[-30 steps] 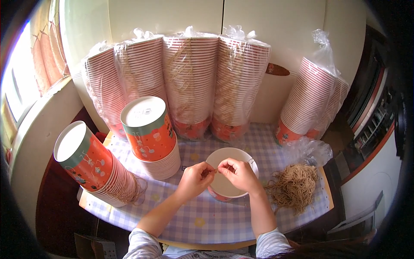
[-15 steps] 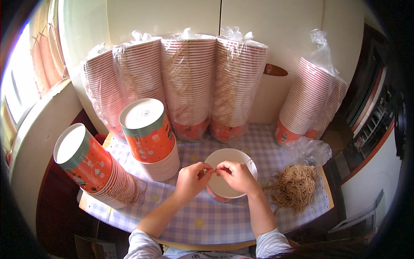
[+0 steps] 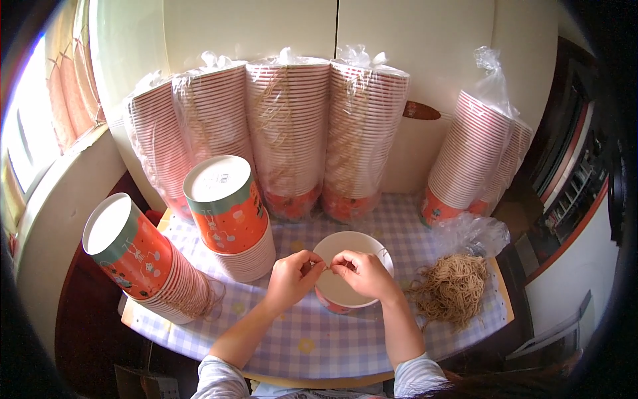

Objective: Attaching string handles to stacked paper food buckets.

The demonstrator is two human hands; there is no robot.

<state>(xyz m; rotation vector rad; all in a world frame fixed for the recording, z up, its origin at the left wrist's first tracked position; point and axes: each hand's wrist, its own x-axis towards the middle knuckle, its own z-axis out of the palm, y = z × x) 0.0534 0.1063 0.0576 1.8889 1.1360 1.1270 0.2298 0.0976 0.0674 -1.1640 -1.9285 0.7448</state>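
A white paper tub (image 3: 352, 241) with a red-orange printed outside stands upright near the middle of the table, its mouth facing up. Over its near left rim, my left hand (image 3: 292, 280) pinches with thumb and forefinger. My right hand (image 3: 364, 274) does the same above the tub's opening, with fingertips close to the left ones. A thin tan string shows faintly between the two pinches. Another bit of string (image 3: 383, 252) hangs at the tub's far right rim. To the right of my right forearm lies a loose, tangled pile of tan string (image 3: 455, 284).
Two upside-down stacks of printed tubs, a near-left one (image 3: 136, 249) and another (image 3: 229, 216), flank my left arm. Tall plastic-wrapped tub stacks (image 3: 289, 126) line the back, with more wrapped stacks (image 3: 467, 149) at right. A crumpled clear bag (image 3: 473, 234) touches the string. A checked cloth (image 3: 286, 346) covers the table.
My fingertips have drawn slightly apart, so a short piece of string shows between them. The whole view has shifted slightly; the tub and stacks stand where they were.
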